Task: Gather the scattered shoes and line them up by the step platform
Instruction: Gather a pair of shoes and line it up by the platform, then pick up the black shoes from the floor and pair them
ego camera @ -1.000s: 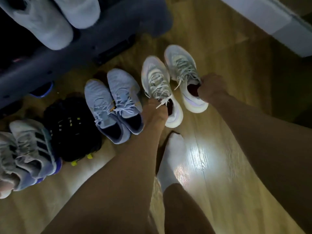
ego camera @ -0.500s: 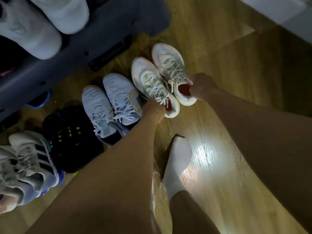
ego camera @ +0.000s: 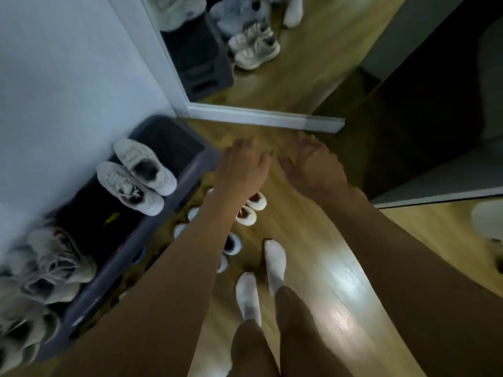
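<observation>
Left hand (ego camera: 242, 167) and right hand (ego camera: 313, 170) loosely spread, empty.
The cream pair (ego camera: 246, 215) sits beside the step platform (ego camera: 168, 144); a socked foot (ego camera: 275, 259) stepping close could knock it askew.

Dark grey step platform (ego camera: 174, 148), off-white shoes (ego camera: 130, 186); white socks (ego camera: 275, 261), brown wood-grain floor (ego camera: 313, 227)

Wooden floor (ego camera: 313, 235) carries the step platform (ego camera: 177, 151); pale shoes (ego camera: 248, 213) stand just beside it
</observation>
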The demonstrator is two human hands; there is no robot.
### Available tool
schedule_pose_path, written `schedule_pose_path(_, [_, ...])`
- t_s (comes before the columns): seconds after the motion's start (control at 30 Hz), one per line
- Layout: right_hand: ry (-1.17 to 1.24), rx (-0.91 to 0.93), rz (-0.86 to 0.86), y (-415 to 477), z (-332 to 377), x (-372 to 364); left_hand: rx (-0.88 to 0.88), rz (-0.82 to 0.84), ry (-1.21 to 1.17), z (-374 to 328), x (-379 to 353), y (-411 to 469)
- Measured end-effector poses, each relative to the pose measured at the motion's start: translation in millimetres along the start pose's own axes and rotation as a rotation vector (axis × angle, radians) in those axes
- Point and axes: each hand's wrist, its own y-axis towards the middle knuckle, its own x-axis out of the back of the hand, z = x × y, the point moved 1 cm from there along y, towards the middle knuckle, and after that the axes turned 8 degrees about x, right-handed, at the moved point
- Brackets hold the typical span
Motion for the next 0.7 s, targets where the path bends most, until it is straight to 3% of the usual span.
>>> schedule_pose_path(0.1, [-0.016, -0.042, -0.145, -68, 8, 106, -0.198, -0.033, 0.031, -81, 69, -63])
schedule_pose_path(0.33, [-0.081, -0.165, -0.349, -240, 6, 273, -0.668, -0.056, 0.145, -247, 137, -202])
schedule_pose_path(0.5, [-0.117, -0.287, -0.508, -362, -24, 343, -0.936, -0.107, 0.172, -352, 129, -303])
schedule_pose_path(0.7, [-0.143, -0.489, -0.622, -523, -77, 374, -1.157, -0.103, 0.185, -439, 68, -434])
